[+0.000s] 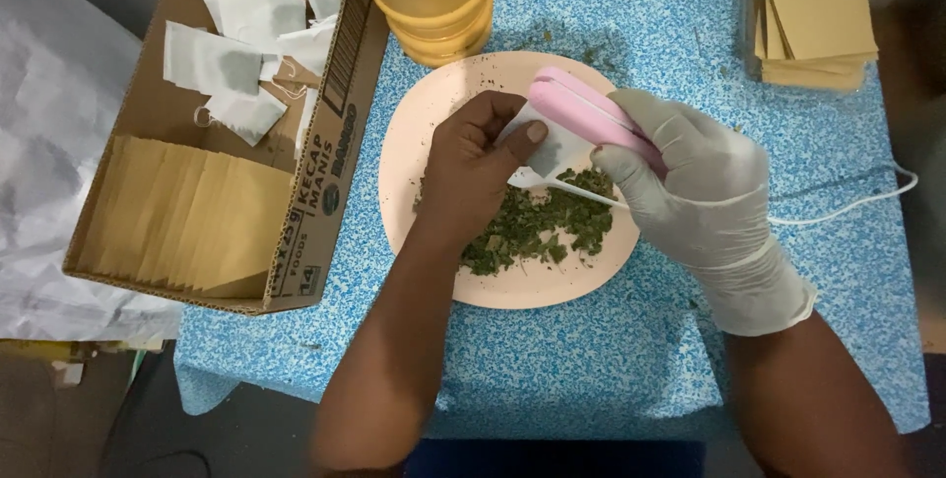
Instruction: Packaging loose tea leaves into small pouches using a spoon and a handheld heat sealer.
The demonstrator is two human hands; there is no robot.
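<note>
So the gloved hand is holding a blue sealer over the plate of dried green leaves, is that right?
Not quite: the sealer is pink, not blue. The head view shows the gloved right hand holding it over the plate of dried green leaves.

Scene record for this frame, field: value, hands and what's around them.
left hand: bare left hand pinches a small white bag
right hand: gloved right hand grips a pink handheld sealer clamped on the bag
plate: pale plate with dried green leaves
surface: blue speckled cloth
left side: cardboard box holding white bags and tan envelopes
back: stacked yellow cups
</note>
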